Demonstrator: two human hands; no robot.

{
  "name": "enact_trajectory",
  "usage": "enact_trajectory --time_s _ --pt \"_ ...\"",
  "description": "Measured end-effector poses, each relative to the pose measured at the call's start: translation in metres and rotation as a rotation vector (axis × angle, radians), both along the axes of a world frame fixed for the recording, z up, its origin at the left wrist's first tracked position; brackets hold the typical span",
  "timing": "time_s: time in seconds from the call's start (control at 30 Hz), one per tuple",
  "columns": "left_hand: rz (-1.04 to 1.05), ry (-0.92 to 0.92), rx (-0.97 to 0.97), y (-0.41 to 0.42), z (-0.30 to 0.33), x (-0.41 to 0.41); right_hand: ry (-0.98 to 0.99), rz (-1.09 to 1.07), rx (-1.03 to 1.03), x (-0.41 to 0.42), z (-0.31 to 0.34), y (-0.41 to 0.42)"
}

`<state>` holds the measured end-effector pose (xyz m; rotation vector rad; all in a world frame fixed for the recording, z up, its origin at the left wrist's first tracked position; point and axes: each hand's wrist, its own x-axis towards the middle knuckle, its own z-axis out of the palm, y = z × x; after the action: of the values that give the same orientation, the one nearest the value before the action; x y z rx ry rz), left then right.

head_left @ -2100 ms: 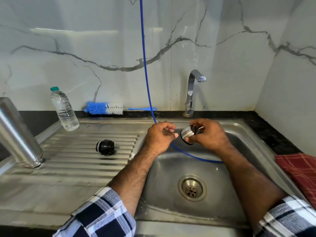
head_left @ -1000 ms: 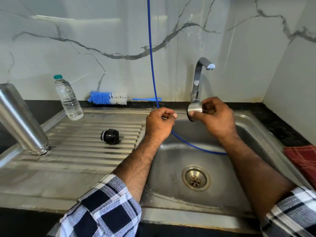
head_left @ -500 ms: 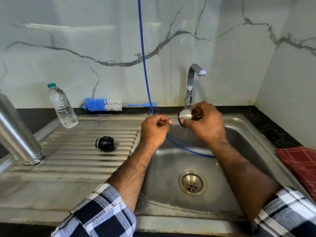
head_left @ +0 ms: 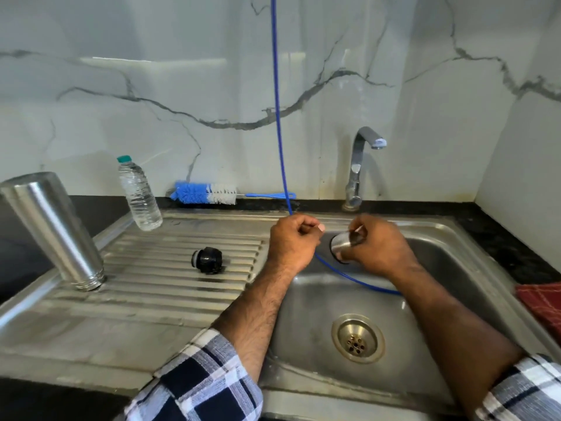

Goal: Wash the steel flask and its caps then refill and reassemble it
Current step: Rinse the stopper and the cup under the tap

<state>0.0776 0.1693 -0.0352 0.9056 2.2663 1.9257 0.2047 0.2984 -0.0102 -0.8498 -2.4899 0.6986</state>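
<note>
**While the steel cap (head_left: pixel 341 245) sat in my right hand (head_left: pixel 375 246)**

My right grip closed round it over the sink (head_left: pixel 473 287); my left hand (head_left: pixel 293 243) was fisted on the blue hose (head_left: pixel 277 117). Inverted flask (head_left: pixel 53 227) and black cap (head_left: pixel 207 259) stood apart on the drainboard (head_left: pixel 145 287), near a plastic bottle (head_left: pixel 139 197) and brush (head_left: pixel 205 193).

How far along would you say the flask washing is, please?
Done: the steel flask body stands inverted on the drainboard, the black inner cap beside it. In hand: right hand holds the steel outer cap over the basin. Left: refilling, reassembly.
</note>
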Motion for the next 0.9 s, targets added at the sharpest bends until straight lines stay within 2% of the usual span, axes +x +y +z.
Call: enact_trajectory --time_s 0.1,0.23,0.37,0.47,0.6,0.77,0.9 --pt "0.024 0.105 -0.003 -0.009 0.010 0.001 0.199 0.017 -0.074 0.001 0.013 -0.010" --pt "0.026 0.144 0.062 -0.039 0.032 -0.005 0.274 0.044 -0.222 0.001 0.018 -0.024" --pt "0.102 0.215 0.057 -0.095 0.053 -0.052 0.476 0.135 -0.529 -0.021 0.031 -0.042" --pt "0.225 0.206 0.050 -0.136 0.065 -0.096 0.526 0.217 -0.608 -0.062 0.032 -0.067" --pt "0.352 0.163 0.058 -0.174 0.048 -0.140 0.488 0.266 -0.635 -0.131 0.028 -0.108" --pt "0.410 0.119 -0.010 -0.186 0.027 -0.168 0.318 0.300 -0.524 -0.205 0.013 -0.132" --pt "0.435 0.085 -0.065 -0.184 0.020 -0.174 0.175 0.308 -0.473 -0.229 -0.003 -0.136"
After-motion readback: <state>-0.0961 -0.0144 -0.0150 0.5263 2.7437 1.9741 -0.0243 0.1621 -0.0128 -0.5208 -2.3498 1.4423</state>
